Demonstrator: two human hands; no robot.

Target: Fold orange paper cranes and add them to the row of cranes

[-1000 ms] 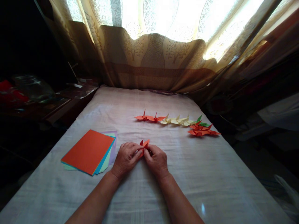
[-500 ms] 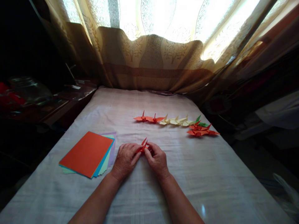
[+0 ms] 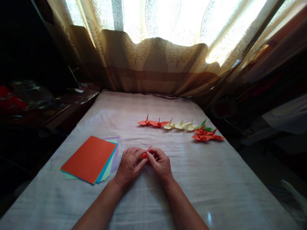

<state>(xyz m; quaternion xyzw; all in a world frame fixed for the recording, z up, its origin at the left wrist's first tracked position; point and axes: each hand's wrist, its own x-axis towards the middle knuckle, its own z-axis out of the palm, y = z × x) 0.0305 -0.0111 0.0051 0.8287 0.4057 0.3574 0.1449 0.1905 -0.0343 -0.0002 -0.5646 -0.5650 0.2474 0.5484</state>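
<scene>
A small red folded paper piece (image 3: 145, 154) is pinched between the fingertips of both hands, low over the pale cloth-covered table (image 3: 153, 198). My left hand (image 3: 129, 166) holds it from the left, and my right hand (image 3: 161, 164) grips it from the right. Only a thin red tip sticks out above my fingers; the remainder is hidden by them. To the left of my left hand lies a stack of coloured paper sheets (image 3: 90, 158) with an orange sheet on top.
Several finished paper cranes lie in a row further back on the right: orange ones (image 3: 153, 122), cream ones (image 3: 181, 125), a green one (image 3: 206, 126) and red ones (image 3: 207, 135). A patterned curtain (image 3: 155, 60) hangs behind the table. A dark cluttered side table (image 3: 48, 102) stands at left.
The red paper piece has been folded lower and flatter between my fingers, so less of it sticks up. Both hands stay at the same spot.
</scene>
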